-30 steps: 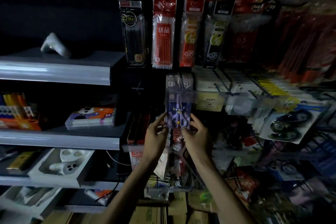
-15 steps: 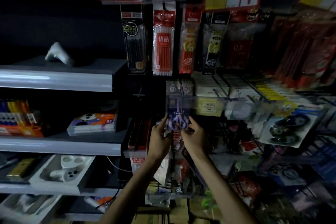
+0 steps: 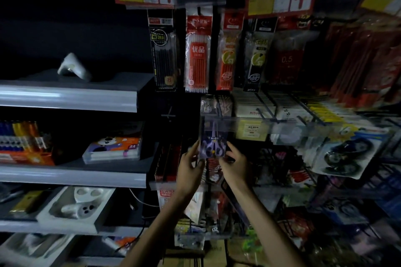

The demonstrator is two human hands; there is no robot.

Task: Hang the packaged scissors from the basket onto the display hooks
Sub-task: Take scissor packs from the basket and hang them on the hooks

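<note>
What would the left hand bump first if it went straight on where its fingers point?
Probably the clear label strip just above the scissors pack that the left hand pinches; depth is hard to judge in this dim picture.

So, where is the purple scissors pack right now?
In the head view, the packaged scissors sit near the centre, held between the left hand and right hand, top edge behind the clear label rail.
</note>
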